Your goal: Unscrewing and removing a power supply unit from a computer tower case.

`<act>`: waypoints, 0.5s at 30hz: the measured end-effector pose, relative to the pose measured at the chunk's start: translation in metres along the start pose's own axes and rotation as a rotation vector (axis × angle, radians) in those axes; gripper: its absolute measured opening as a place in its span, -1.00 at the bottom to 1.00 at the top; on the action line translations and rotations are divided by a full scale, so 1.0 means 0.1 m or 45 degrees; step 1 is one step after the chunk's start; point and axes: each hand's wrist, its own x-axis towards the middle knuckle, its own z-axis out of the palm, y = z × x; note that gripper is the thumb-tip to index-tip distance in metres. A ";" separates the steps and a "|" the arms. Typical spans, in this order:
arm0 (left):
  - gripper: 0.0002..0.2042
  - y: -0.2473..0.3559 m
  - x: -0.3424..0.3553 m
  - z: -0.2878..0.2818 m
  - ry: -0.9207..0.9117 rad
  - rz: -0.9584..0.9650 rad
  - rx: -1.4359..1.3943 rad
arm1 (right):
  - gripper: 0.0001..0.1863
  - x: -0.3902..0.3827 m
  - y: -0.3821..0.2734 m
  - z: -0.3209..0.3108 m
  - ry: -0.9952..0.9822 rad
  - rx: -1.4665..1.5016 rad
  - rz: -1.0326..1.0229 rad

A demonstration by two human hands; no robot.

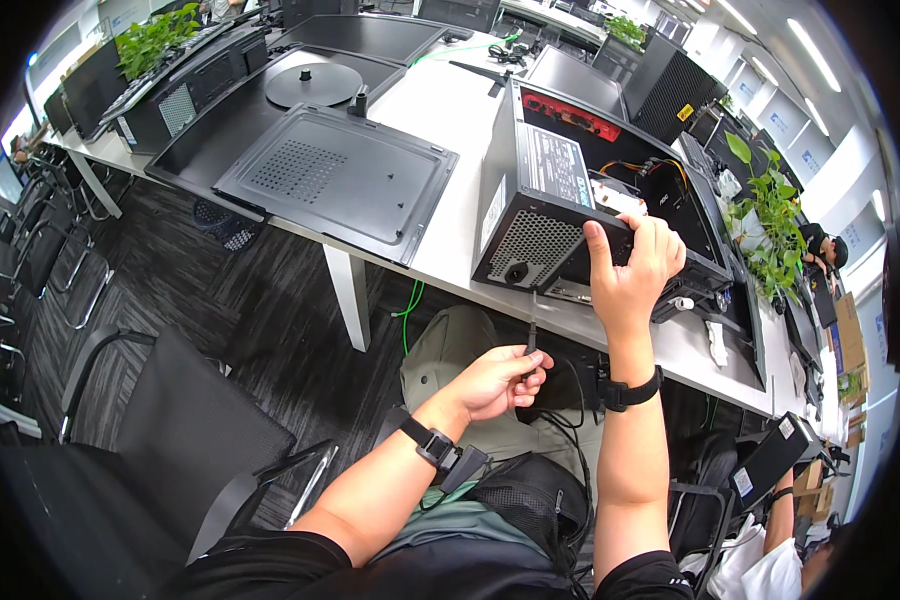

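Observation:
An opened black computer case sits on the white desk, its perforated power supply facing me. My right hand is closed over the near edge of the case, thumb on the left and fingers bent over the frame. Below the desk edge, my left hand pinches a dark screwdriver held upright. Its thin shaft points up toward the lower rear of the case, under the power supply; whether the tip touches is too small to tell. Red parts and coloured wires show inside the case.
A removed black side panel lies left of the case, beside a monitor and its round base. A leafy plant stands at the right. An office chair is at my left. Another person's arm shows lower right.

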 end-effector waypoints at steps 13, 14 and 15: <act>-0.90 0.00 0.01 -0.06 0.073 0.139 -0.077 | -0.51 -0.01 0.00 0.01 0.021 0.004 -0.012; -0.90 -0.02 0.03 -0.08 0.075 0.141 -0.098 | -0.51 -0.01 -0.01 0.01 0.020 0.006 -0.013; -0.90 -0.05 0.04 -0.10 0.099 0.127 -0.133 | -0.51 -0.01 -0.01 0.01 0.018 0.006 -0.011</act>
